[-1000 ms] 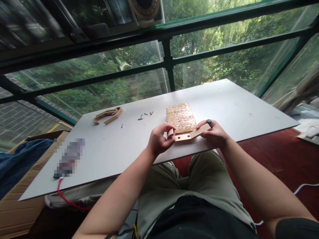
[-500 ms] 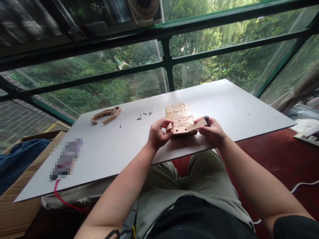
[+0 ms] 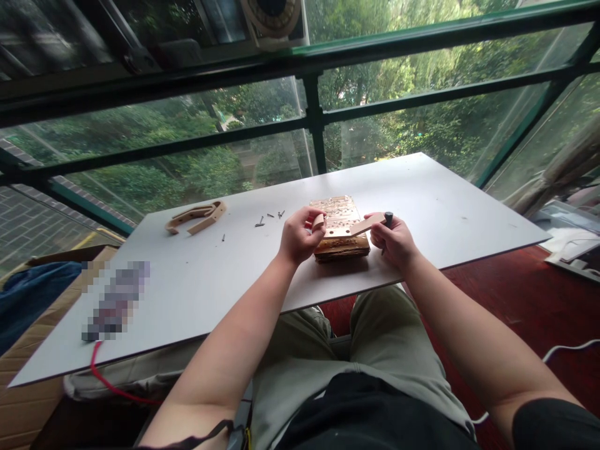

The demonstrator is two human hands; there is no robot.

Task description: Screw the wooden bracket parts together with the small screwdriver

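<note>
A light brown angled strip with several holes [image 3: 344, 231] is held level above a stack of pitted brown board [image 3: 341, 252]. My left hand [image 3: 300, 236] is closed around the strip's left end. At its right end, my right hand [image 3: 396, 240] pinches the strip. The same hand is also wrapped around a tool with a black end [image 3: 389, 219]; its kind is mostly hidden by the fingers. Another light brown angled piece, bent in an open ring [image 3: 199, 217], lies at the table's back left. Several small screws [image 3: 260, 221] are scattered between that ring and the stack.
The white table [image 3: 234, 281] ends close to my lap at the front. A blurred-out flat object [image 3: 117, 300] lies at its left, with a red cord [image 3: 96, 362] hanging near it. A cardboard box [image 3: 42, 331] stands left of the table. Green-framed windows [image 3: 315, 119] run behind.
Both hands have raised the strip slightly off the stack, uncovering more of the stack's front edge. My right hand has turned a little and shifted left. The view has shifted slightly.
</note>
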